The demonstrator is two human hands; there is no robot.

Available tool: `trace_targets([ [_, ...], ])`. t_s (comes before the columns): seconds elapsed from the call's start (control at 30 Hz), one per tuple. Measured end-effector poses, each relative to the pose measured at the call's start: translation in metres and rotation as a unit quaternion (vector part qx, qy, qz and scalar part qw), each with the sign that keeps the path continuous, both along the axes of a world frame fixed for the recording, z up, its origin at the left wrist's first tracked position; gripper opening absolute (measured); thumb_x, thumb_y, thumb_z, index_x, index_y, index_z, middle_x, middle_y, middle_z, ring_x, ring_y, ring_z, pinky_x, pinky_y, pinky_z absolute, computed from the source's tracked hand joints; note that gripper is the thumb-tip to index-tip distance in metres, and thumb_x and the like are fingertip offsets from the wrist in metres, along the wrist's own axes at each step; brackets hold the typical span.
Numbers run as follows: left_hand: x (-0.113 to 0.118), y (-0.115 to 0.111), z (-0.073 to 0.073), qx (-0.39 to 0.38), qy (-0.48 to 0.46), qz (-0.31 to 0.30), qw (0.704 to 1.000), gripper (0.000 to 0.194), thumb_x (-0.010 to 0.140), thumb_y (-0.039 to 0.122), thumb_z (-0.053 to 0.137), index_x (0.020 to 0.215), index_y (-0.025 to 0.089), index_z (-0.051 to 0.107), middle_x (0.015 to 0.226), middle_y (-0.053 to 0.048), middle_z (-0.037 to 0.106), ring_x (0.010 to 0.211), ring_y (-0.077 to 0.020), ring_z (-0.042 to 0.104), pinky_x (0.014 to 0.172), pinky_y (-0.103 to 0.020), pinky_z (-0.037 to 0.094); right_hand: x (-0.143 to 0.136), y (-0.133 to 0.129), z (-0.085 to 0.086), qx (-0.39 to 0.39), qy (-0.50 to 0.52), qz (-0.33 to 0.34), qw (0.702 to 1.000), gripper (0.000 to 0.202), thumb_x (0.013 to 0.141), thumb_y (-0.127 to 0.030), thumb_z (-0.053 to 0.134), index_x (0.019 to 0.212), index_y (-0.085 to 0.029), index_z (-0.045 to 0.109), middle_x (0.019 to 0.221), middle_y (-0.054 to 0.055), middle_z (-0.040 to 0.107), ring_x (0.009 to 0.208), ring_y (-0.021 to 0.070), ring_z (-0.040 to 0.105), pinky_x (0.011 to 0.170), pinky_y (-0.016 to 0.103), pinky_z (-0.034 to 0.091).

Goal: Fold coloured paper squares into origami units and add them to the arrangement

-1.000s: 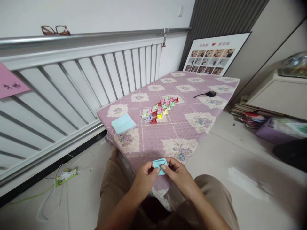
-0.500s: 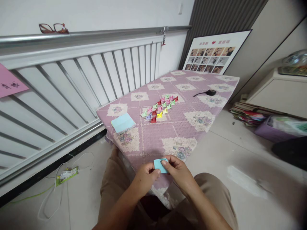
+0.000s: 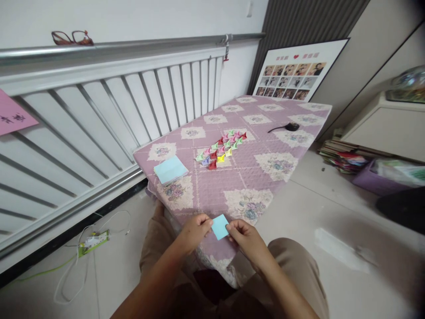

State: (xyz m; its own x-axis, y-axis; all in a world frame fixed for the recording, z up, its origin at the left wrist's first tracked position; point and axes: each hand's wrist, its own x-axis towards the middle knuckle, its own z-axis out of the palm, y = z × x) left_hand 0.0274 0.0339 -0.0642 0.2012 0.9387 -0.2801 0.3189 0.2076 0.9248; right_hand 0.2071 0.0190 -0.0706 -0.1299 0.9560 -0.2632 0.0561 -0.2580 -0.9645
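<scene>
A small light blue paper square (image 3: 219,227) is held up between both hands near the close end of the table. My left hand (image 3: 195,230) pinches its left corner, and my right hand (image 3: 244,235) grips the right corner between thumb and fingers. Farther up the cloth, several small folded paper pieces (image 3: 221,150) in red, pink, green, yellow and purple stand in slanting rows. To their left lies a stack of light blue paper sheets (image 3: 171,170).
The purple floral tablecloth (image 3: 215,188) covers the table. A black ladle (image 3: 291,127) lies at its far right. White railings (image 3: 149,106) run along the left, with glasses (image 3: 73,38) above. A power strip (image 3: 94,242) sits on the floor.
The blue paper has turned from lying level to a diamond position with its corners pointing to the hands. My left hand has shifted slightly left and up.
</scene>
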Motion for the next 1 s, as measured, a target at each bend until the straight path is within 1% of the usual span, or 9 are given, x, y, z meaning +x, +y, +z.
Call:
trace_targets([
  [0.1, -0.002, 0.014, -0.007, 0.026, 0.082, -0.029, 0.996, 0.028, 0.087, 0.038, 0.038, 0.074, 0.017, 0.051, 0.066, 0.002, 0.054, 0.059, -0.0104, 0.049, 0.057, -0.021, 0.037, 0.000, -0.003, -0.003, 0.015, -0.042, 0.037, 0.998, 0.036, 0.078, -0.053, 0.057, 0.065, -0.020, 0.051, 0.055, -0.004, 0.050, 0.050, 0.0098, 0.039, 0.048, 0.023, 0.031],
  [0.17, -0.005, 0.024, -0.010, 0.045, 0.148, -0.093, 0.984, 0.030, 0.089, 0.037, 0.033, 0.077, 0.017, 0.052, 0.067, 0.002, 0.054, 0.060, -0.0107, 0.050, 0.055, -0.021, 0.036, 0.000, -0.005, -0.005, 0.027, -0.073, 0.065, 0.995, 0.034, 0.081, -0.050, 0.054, 0.064, -0.020, 0.051, 0.055, -0.004, 0.049, 0.050, 0.0099, 0.039, 0.049, 0.023, 0.031],
  [0.27, -0.009, 0.037, -0.009, 0.053, 0.190, -0.168, 0.966, 0.028, 0.088, 0.035, 0.037, 0.077, 0.016, 0.055, 0.066, 0.001, 0.056, 0.059, -0.0111, 0.050, 0.053, -0.020, 0.034, 0.004, -0.008, -0.011, 0.070, -0.139, 0.076, 0.985, 0.032, 0.083, -0.046, 0.051, 0.065, -0.020, 0.052, 0.056, -0.003, 0.049, 0.053, 0.0114, 0.043, 0.051, 0.024, 0.033],
  [0.43, -0.006, 0.054, -0.003, 0.067, 0.244, -0.267, 0.930, 0.025, 0.084, 0.032, 0.047, 0.069, 0.016, 0.060, 0.065, 0.001, 0.060, 0.058, -0.0116, 0.051, 0.053, -0.021, 0.033, 0.017, -0.011, -0.020, 0.185, -0.235, 0.022, 0.954, 0.019, 0.085, -0.035, 0.050, 0.076, -0.021, 0.058, 0.068, 0.000, 0.058, 0.062, 0.0151, 0.053, 0.059, 0.026, 0.042],
  [0.57, 0.009, 0.064, 0.002, 0.085, 0.299, -0.318, 0.896, 0.022, 0.082, 0.031, 0.051, 0.072, 0.018, 0.065, 0.067, -0.001, 0.064, 0.060, -0.0124, 0.051, 0.055, -0.021, 0.035, 0.018, -0.010, -0.025, 0.321, -0.271, 0.040, 0.906, 0.014, 0.087, -0.024, 0.048, 0.084, -0.021, 0.061, 0.080, 0.004, 0.063, 0.078, 0.0185, 0.058, 0.072, 0.031, 0.046],
  [0.67, 0.019, 0.068, 0.007, 0.102, 0.333, -0.335, 0.875, 0.020, 0.080, 0.031, 0.055, 0.070, 0.018, 0.066, 0.068, -0.002, 0.065, 0.062, -0.0144, 0.053, 0.059, -0.023, 0.037, 0.014, -0.007, -0.030, 0.396, -0.298, 0.077, 0.865, 0.017, 0.089, -0.017, 0.047, 0.093, -0.022, 0.063, 0.088, 0.006, 0.064, 0.085, 0.0193, 0.058, 0.077, 0.033, 0.046],
  [0.73, 0.023, 0.069, 0.010, 0.116, 0.350, -0.335, 0.867, 0.019, 0.078, 0.031, 0.057, 0.068, 0.018, 0.066, 0.068, -0.004, 0.065, 0.063, -0.0164, 0.055, 0.060, -0.024, 0.039, 0.011, -0.006, -0.033, 0.421, -0.316, 0.094, 0.845, 0.021, 0.088, -0.014, 0.047, 0.098, -0.022, 0.064, 0.092, 0.007, 0.065, 0.086, 0.0195, 0.058, 0.078, 0.034, 0.047],
  [0.9, 0.024, 0.063, 0.009, 0.151, 0.374, -0.302, 0.864, 0.017, 0.078, 0.026, 0.058, 0.065, 0.018, 0.064, 0.066, -0.005, 0.063, 0.063, -0.0191, 0.057, 0.063, -0.027, 0.041, 0.008, -0.006, -0.039, 0.415, -0.380, 0.115, 0.819, 0.024, 0.086, -0.011, 0.050, 0.101, -0.021, 0.066, 0.092, 0.007, 0.064, 0.085, 0.0198, 0.057, 0.076, 0.034, 0.046],
  [1.0, 0.020, 0.058, 0.002, 0.174, 0.375, -0.275, 0.868, 0.012, 0.079, 0.025, 0.058, 0.072, 0.018, 0.064, 0.071, -0.005, 0.063, 0.069, -0.0202, 0.058, 0.067, -0.028, 0.042, 0.007, -0.008, -0.039, 0.407, -0.406, 0.121, 0.809, 0.024, 0.085, -0.011, 0.053, 0.101, -0.023, 0.067, 0.092, 0.007, 0.064, 0.086, 0.0200, 0.057, 0.076, 0.033, 0.044],
])
